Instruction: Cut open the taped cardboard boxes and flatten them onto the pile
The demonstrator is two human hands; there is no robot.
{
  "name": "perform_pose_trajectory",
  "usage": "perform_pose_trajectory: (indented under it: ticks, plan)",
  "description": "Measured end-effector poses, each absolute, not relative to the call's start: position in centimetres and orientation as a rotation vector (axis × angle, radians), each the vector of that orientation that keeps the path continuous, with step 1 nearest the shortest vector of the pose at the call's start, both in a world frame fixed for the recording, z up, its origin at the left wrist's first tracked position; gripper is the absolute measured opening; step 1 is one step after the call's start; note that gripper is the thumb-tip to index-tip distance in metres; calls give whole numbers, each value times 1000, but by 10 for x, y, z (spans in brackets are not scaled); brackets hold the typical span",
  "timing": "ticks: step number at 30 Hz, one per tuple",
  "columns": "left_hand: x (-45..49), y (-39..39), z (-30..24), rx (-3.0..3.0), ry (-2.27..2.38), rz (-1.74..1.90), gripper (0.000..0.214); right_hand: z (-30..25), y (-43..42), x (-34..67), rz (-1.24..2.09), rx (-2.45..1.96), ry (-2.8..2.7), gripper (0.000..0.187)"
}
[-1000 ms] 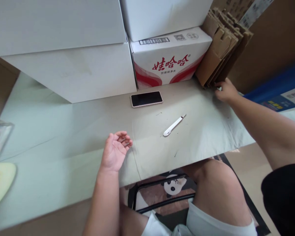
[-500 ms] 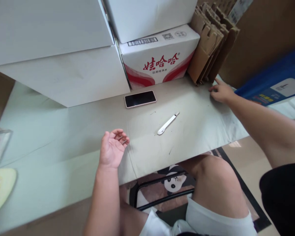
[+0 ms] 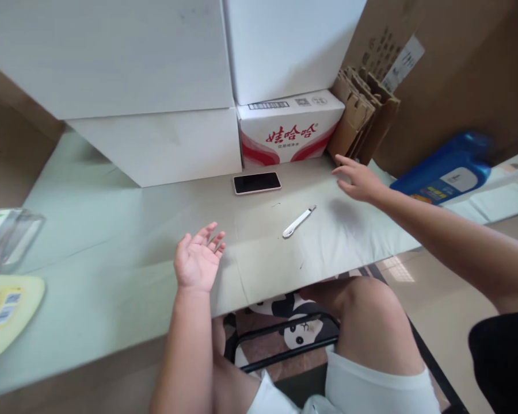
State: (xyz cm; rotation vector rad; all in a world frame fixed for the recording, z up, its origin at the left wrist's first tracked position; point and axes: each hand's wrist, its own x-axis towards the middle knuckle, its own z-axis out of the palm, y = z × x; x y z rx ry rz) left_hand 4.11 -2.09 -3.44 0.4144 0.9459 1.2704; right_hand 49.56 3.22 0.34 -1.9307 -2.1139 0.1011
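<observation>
My left hand [image 3: 196, 259] rests palm-up on the pale green table cover [image 3: 112, 230], fingers loosely spread, holding nothing. My right hand [image 3: 357, 179] hovers over the right part of the table with fingers stretched out, empty, just in front of a bundle of folded brown cardboard [image 3: 360, 118]. A white utility knife [image 3: 299, 222] lies between the two hands. A black phone [image 3: 257, 183] lies flat behind the knife, near a red-and-white carton [image 3: 289, 129].
Large white boxes [image 3: 155, 98] are stacked along the back. A big brown carton [image 3: 457, 63] stands at the right, with a blue bottle [image 3: 444, 169] lying beside it. A clear plastic container [image 3: 8, 238] and a pale yellow item [image 3: 4, 307] sit at the left edge.
My right hand has come away from the cardboard bundle, moving left toward the table's middle with its fingers opened. The left hand stayed put. The view tilted up and back.
</observation>
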Motion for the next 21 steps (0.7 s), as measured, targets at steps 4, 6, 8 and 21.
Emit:
perform_pose_trajectory:
  ticks: [4, 6, 8, 21]
  plan:
    - [30, -23, -32, 307, 883, 1338, 47, 9, 38, 380, 74, -1480, -2342, 32]
    - [23, -23, -32, 266, 854, 1365, 45, 4, 39, 313, 182, -1245, -2412, 40]
    - [16, -22, -32, 246, 821, 1383, 43, -4, 37, 246, 301, -1004, -2469, 49]
    - [-22, -33, -18, 5, 481, 1638, 64, -18, 60, 38, 633, -1019, -2811, 54]
